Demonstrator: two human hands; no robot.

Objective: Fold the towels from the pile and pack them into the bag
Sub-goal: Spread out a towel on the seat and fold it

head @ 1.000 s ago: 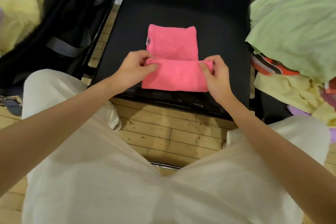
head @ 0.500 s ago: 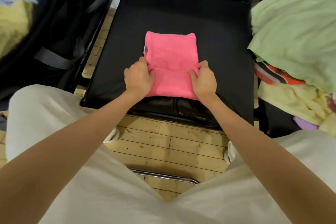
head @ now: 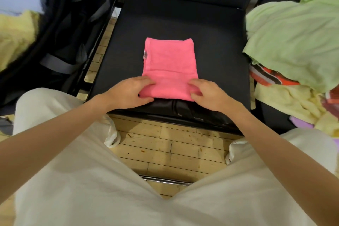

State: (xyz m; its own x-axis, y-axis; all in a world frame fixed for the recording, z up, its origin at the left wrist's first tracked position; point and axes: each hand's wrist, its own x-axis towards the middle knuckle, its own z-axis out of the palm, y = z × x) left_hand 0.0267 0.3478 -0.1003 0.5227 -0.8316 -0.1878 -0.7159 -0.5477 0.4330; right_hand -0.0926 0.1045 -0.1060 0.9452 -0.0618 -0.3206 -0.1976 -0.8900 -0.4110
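Black seat, pink towel between hands

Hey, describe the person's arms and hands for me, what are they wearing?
Both forearms are bare, with no sleeves in view. The left hand and right hand wear no gloves, and no rings, watch or bracelets show. Loose off-white trousers cover the legs below.

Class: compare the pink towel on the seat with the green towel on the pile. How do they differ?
The pink towel is folded into a neat flat rectangle; the green towel lies loose and rumpled. The pink one sits alone on the black seat, held by both hands; the green one tops the pile, untouched. Both are plain, single-coloured cloths.
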